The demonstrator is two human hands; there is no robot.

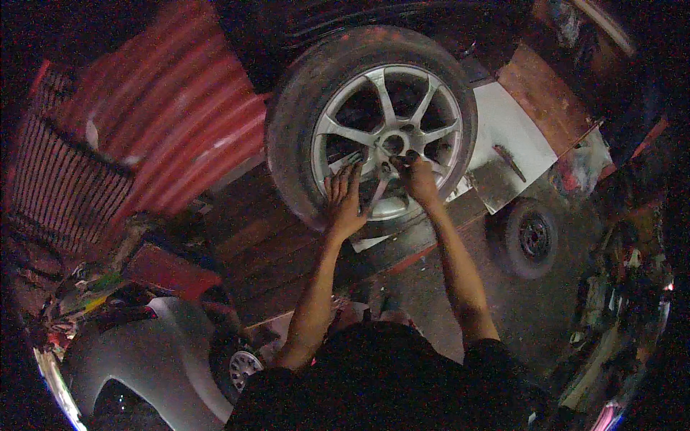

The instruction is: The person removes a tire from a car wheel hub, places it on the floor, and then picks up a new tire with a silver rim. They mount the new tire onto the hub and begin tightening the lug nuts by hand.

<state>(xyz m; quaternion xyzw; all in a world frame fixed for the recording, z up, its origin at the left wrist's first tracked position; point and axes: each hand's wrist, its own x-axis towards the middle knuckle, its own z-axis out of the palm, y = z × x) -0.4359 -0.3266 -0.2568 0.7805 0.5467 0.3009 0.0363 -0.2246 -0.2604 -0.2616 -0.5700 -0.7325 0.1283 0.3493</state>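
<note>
A large car wheel stands in front of me, its silver spoked rim (386, 97) set inside a dark tyre (291, 136). My left hand (346, 200) lies against the lower left spokes, fingers stretched out and holding nothing that I can see. Just below and right of the hub, my right hand (419, 179) is closed, with its fingertips close to the bolt holes. Whatever it pinches, if anything, is too small and dark to name. The hub hole (394, 144) shows above both hands.
Ribbed red panels (172, 108) and a slatted grille (61, 179) fill the left side. Dark wooden boards (251, 251) lie below the wheel. At right are a white panel (514, 126) and a smaller wheel (533, 238). A grey car body panel (144, 348) sits lower left.
</note>
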